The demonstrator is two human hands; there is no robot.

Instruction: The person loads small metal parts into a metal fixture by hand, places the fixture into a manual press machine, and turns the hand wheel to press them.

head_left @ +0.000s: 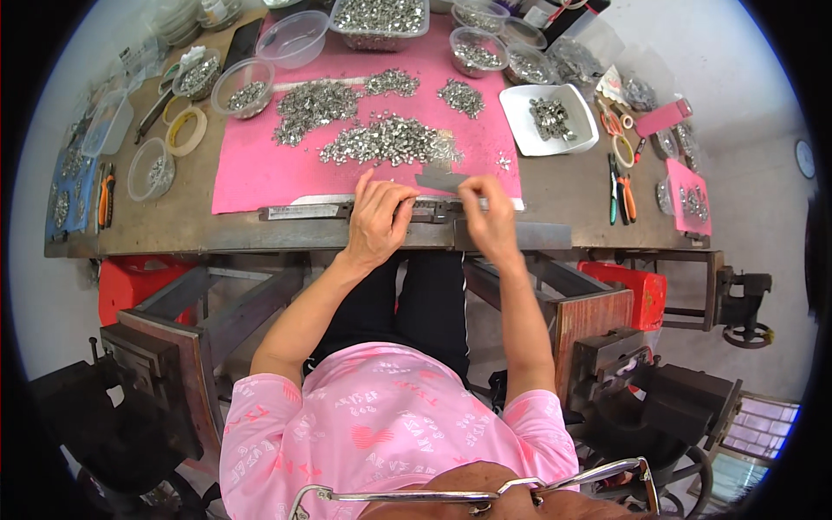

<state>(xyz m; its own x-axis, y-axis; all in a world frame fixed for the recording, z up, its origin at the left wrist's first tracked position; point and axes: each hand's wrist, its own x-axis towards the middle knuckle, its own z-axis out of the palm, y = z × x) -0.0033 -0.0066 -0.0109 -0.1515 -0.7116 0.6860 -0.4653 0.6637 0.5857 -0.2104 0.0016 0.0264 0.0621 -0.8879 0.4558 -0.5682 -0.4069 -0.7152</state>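
Note:
Both hands work at a narrow dark metal fixture (426,211) lying along the near edge of a pink mat (243,173). My left hand (377,221) rests over its left part, fingers bent and fingertips together near the slotted middle; whatever they pinch is too small to see. At the fixture's right end, my right hand (490,224) is closed with thumb and fingers together, its contents hidden. A flat grey strip (440,180) lies just beyond the fingers. Behind it spreads a heap of small shiny metal pieces (386,141).
More piles of metal pieces (316,108) lie farther back. Clear tubs (244,89) and a white tray (579,108) flank the mat. Tape rolls (185,132) and orange-handled pliers (106,198) are at left, more pliers (627,199) at right. Bench vises (607,368) stand below.

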